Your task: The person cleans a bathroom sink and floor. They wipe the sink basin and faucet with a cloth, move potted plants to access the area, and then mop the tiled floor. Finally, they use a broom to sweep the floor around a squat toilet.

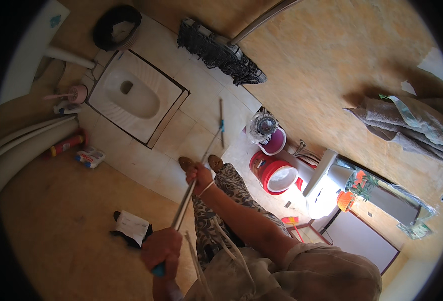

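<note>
My left hand point(163, 248) is wrapped around the upper end of a metal pole point(184, 207), just above its blue end grip point(159, 269). Further down the same pole, my right hand point(199, 177) holds on, a pale band around its wrist. The pole slants away to a blue joint point(222, 126) and a narrow bar-shaped head point(221, 109), probably a floor squeegee, over the tiled floor point(191, 113) in front of my brown shoes point(185, 164). Whether the head touches the tiles cannot be told. Left of it lies a ceramic squat toilet point(146, 94) set in the floor.
A black-lined waste bin point(118, 28) stands beyond the toilet. A dark chenille mop point(221, 52) leans at the wall. To the right are a red bucket point(261, 167), a purple-lined bucket point(276, 143) and a washbasin point(319, 173). Bottles point(90, 157) stand along the left wall.
</note>
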Demonstrator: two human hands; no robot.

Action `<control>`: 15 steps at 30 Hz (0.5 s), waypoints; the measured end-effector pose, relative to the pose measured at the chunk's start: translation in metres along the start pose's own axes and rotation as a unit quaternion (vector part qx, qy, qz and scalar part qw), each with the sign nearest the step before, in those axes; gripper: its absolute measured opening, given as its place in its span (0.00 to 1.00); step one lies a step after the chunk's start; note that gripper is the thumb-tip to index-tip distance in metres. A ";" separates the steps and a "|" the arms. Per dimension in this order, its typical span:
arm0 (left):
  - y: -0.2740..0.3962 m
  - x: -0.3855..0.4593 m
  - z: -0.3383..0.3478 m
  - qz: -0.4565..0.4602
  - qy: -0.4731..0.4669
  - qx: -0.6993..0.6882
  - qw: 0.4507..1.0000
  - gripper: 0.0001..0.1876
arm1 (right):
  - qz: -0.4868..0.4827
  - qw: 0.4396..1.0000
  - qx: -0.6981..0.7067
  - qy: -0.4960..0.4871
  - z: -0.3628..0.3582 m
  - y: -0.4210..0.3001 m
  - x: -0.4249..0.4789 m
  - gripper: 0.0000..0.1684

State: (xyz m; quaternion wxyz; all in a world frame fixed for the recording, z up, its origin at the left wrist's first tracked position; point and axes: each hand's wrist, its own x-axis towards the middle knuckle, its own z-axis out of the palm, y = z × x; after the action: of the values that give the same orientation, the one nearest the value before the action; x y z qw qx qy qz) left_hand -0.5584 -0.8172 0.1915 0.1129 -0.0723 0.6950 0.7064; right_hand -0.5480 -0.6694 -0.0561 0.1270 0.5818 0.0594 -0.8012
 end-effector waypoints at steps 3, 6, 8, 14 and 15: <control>0.056 0.024 -0.007 0.187 -0.044 -0.028 0.981 0.15 | 0.078 0.992 0.017 -0.093 0.079 0.059 -0.017 0.10; 0.084 0.029 -0.005 0.242 -0.090 0.069 0.964 0.20 | 0.092 0.982 0.004 -0.165 0.116 0.075 -0.029 0.11; 0.076 0.017 -0.010 0.247 -0.039 -0.049 0.967 0.14 | 0.078 0.988 0.010 -0.132 0.101 0.068 -0.041 0.13; 0.035 0.049 -0.009 0.151 -0.059 -0.069 0.984 0.11 | 0.064 0.995 0.021 -0.072 0.031 0.004 -0.003 0.12; 0.050 0.046 -0.022 0.158 -0.048 -0.053 0.985 0.12 | 0.096 0.990 0.000 -0.106 0.029 0.025 0.009 0.12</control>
State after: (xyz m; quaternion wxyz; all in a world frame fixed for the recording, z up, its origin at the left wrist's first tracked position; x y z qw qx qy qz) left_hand -0.6165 -0.8373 0.2270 0.0292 0.0660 0.6530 0.7539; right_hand -0.5706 -0.7021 -0.0537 0.2091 0.4966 -0.0101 -0.8424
